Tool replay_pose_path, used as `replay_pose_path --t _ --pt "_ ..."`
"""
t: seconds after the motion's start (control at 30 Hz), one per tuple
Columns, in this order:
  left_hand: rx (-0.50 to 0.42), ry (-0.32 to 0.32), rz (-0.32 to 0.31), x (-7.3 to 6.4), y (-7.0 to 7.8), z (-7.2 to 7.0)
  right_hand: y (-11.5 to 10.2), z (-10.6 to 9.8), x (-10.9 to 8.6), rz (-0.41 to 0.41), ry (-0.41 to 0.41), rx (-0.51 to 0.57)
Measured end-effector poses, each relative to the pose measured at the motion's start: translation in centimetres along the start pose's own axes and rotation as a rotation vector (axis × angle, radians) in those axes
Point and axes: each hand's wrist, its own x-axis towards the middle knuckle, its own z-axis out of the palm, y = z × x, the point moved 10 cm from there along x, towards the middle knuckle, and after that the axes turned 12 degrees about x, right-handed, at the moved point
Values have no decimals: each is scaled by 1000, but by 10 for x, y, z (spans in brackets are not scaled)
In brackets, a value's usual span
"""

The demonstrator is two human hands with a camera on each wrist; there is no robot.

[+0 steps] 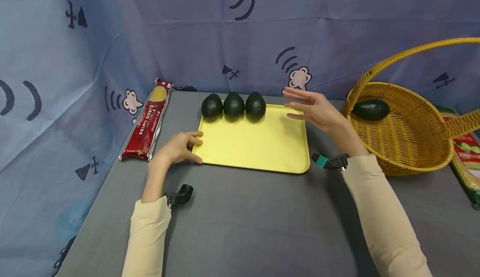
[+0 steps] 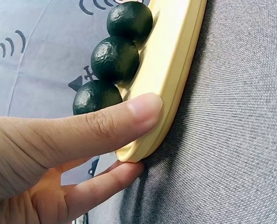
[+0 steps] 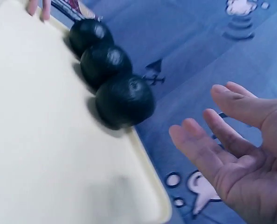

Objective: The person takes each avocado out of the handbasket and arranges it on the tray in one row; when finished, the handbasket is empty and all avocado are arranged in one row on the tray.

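Along the back edge of a yellow tray (image 1: 255,143), three dark green avocados stand in a row: the left avocado (image 1: 211,107), the middle avocado (image 1: 233,105) and the right avocado (image 1: 255,106). My left hand (image 1: 181,147) grips the tray's left side near the front corner, thumb (image 2: 141,112) over the rim and a finger against the outside in the left wrist view. Over the tray's back right corner, my right hand (image 1: 313,109) is held with fingers spread and nothing in it. It is right of the avocados, apart from them.
At the right stands a yellow wicker basket (image 1: 405,143) with a tall handle and another avocado (image 1: 371,110) inside. A red spaghetti packet (image 1: 147,121) lies left of the tray. Behind the basket is a red and green package (image 1: 466,152). Patterned blue cloth (image 1: 240,39) hangs behind the grey table (image 1: 255,218).
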Motion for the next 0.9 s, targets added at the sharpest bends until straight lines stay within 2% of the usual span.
replay_pose_path --t 0.13,0.23,0.37,0.43,0.5,0.6,0.7,0.83,0.9 --pt "1 -2 5 -5 -2 4 -16 -3 -44 -44 -91 -91" --pt "-3 4 15 -5 0 5 -30 -19 -78 -48 -163 -228" --pt "-7 9 21 -3 3 2 -44 -61 -113 -8 -227 -388" --pt "-6 8 19 -3 3 1 -46 -88 -122 9 -252 -377" --pt "0 7 20 -4 4 0 -47 -116 -125 13 -257 -301" --pt "3 7 20 -4 5 0 -43 -156 -123 22 -221 -115" --pt "2 10 27 -5 6 0 -36 -186 -117 42 -121 11" --pt "-3 13 23 -4 4 0 -23 -216 -108 93 35 37" --pt "-3 13 24 -4 3 0 -18 -226 -106 122 97 -2"
